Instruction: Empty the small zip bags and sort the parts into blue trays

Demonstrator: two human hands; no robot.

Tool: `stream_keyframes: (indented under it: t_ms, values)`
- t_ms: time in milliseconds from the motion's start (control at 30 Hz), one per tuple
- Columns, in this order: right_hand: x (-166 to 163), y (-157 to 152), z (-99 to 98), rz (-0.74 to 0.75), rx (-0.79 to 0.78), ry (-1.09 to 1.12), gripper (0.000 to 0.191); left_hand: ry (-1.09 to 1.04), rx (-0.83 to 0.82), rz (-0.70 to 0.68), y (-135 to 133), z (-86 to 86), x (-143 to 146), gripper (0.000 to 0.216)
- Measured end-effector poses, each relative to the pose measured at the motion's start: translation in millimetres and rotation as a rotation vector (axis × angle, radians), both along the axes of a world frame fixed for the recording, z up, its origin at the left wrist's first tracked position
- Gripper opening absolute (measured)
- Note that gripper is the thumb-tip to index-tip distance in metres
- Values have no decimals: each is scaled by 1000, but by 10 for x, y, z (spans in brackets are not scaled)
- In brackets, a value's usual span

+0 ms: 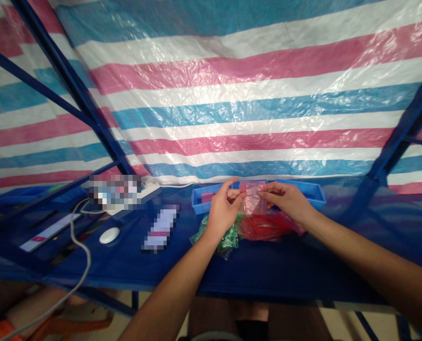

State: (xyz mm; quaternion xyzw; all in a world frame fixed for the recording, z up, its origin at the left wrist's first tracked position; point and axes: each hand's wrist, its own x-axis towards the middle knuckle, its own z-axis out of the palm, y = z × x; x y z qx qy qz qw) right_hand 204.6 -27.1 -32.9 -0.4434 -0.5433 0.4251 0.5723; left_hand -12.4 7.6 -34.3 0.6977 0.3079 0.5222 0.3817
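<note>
A small clear plastic bag with a reddish tint (252, 198) is held up between my two hands, over the table. My left hand (225, 204) pinches its left edge between thumb and fingers. On the other side, my right hand (284, 198) grips the right edge with its fingertips. Just below lie a pile of red plastic bags (267, 227) and, to its left, a heap of green plastic bags (231, 237). Behind the hands stand blue plastic trays (201, 206); a pink piece shows inside the left one, and the hands partly cover them.
To the left on the blue table (267, 277) are a blurred-out phone-shaped item (161, 228), a white oval case (109, 235) and a white cable (86, 251). Blue metal bars (104, 137) frame both sides. Striped sheeting (253, 109) hangs behind. Another person's leg (33, 310) shows at lower left.
</note>
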Motion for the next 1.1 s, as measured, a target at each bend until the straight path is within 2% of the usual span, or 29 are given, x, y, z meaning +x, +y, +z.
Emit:
stream_keyframes:
  t_ms: [100, 267, 333, 433, 467, 533, 600, 667, 733, 800, 900, 967, 1033, 1100]
  values:
    - [14, 6, -8, -19, 14, -11, 44, -44, -13, -50, 12, -14, 12, 55]
    - [39, 25, -56, 53, 3, -22, 38, -47, 2, -93, 40, -43, 17, 56]
    - [40, 39, -71, 19, 8, -23, 38, -1, 76, -21, 26, -22, 2, 55]
    - [24, 50, -79, -97, 72, -3, 39, 144, 304, 144, -51, 56, -29, 40]
    - [12, 44, -77, -129, 105, -6, 38, 196, 377, 168, -87, 86, -35, 31]
    - [-29, 7, -64, -142, 172, -28, 36, 268, 442, 105, -160, 136, -33, 22]
    - [-90, -60, -33, -48, 195, -38, 33, 299, 447, 23, -214, 165, -15, 31]
    - [-155, -137, 17, 107, 163, 1, 34, 325, 441, 5, -236, 175, 2, 38]
    - [-198, -194, 71, 202, 146, 62, 36, 348, 427, 44, -228, 178, 3, 28]
    - [-204, -210, 106, 173, 161, 77, 36, 340, 387, 105, -205, 182, -10, 18]
    - [-164, -168, 101, -59, 238, 24, 35, 286, 318, 149, -175, 185, -28, 17]
    - [-136, -132, 74, -174, 303, -20, 47, 271, 305, 109, -174, 178, -27, 18]
    - [-119, -118, 54, -163, 333, -53, 62, 279, 303, 46, -192, 163, -18, 21]
    - [-109, -126, 53, -73, 287, -67, 59, 281, 279, -6, -220, 145, -6, 28]
